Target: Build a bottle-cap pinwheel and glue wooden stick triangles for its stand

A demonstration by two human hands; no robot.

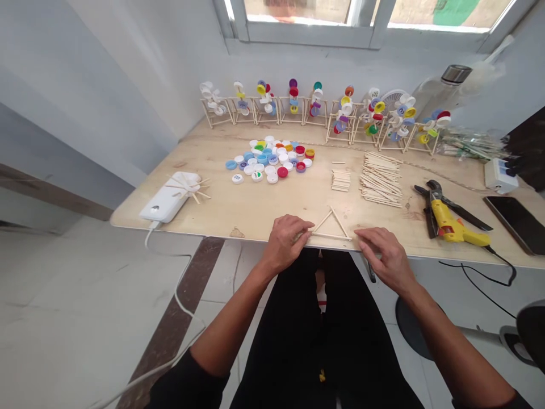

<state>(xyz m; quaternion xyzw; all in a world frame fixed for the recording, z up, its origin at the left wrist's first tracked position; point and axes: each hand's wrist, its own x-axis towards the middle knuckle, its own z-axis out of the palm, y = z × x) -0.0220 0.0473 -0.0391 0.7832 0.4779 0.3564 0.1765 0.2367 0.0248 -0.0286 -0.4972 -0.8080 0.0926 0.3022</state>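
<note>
A triangle of thin wooden sticks (332, 236) lies flat at the table's front edge, one side parallel to that edge. My left hand (288, 237) has its fingertips closed at the triangle's left corner. Beside the right corner, my right hand (385, 254) is held with loosely stretched fingers, the fingertips slightly apart from the stick. Beyond the triangle are a small stack of short sticks (340, 180) and a larger pile of long sticks (381, 179).
Many coloured bottle caps (268, 159) lie left of centre. Stick frames with cap wheels (293, 105) line the wall. A yellow glue gun (453, 224), black-handled cutter (468, 213) and phone (517, 221) lie right. A white power bank-like box (164, 201) carries a spoked stick piece (187, 186).
</note>
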